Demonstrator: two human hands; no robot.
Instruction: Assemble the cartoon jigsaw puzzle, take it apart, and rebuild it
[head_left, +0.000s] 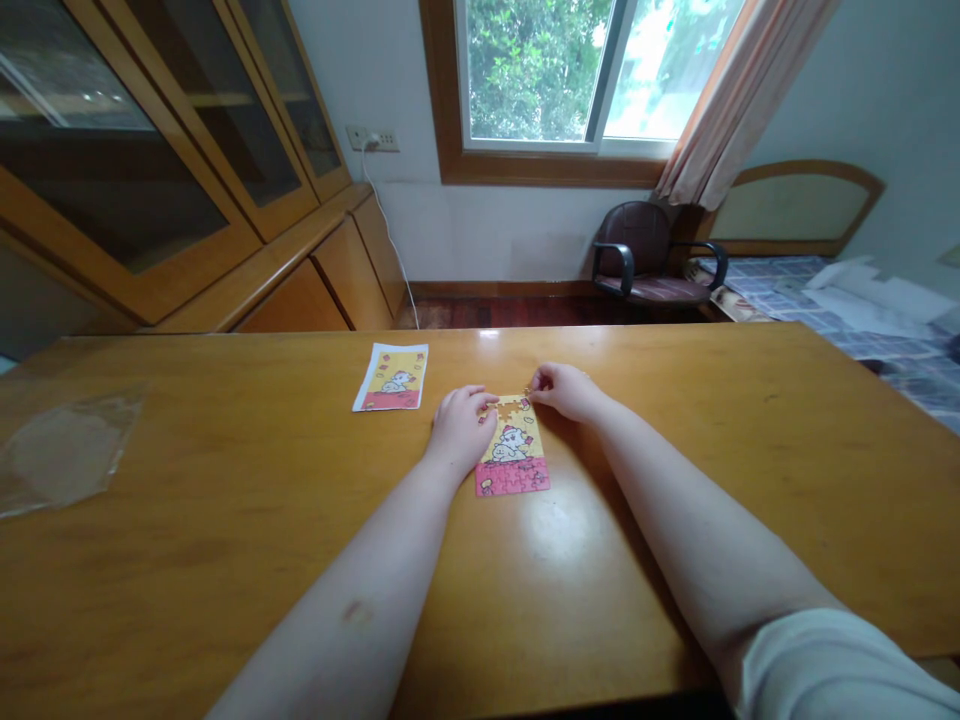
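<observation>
A small jigsaw puzzle (514, 470) lies on the table, yellow above and pink below, with a white cartoon animal in the middle. Near its top, a gap of bare wood shows among the pieces. My left hand (463, 425) rests on the puzzle's upper left edge, fingers stretched out and lying flat. At the upper right corner, my right hand (562, 390) pinches a tiny yellowish puzzle piece (528, 392) between thumb and fingertips; the fingers partly hide it. Left of my left hand is a reference picture card (394, 380) with the same design and a white border.
A clear plastic bag (71, 450) lies at the left of the wooden table (247, 480). Beyond the table are a glass-door cabinet (247, 290), a dark armchair (645, 255) under the window (536, 75), and a bed (795, 285) on the right.
</observation>
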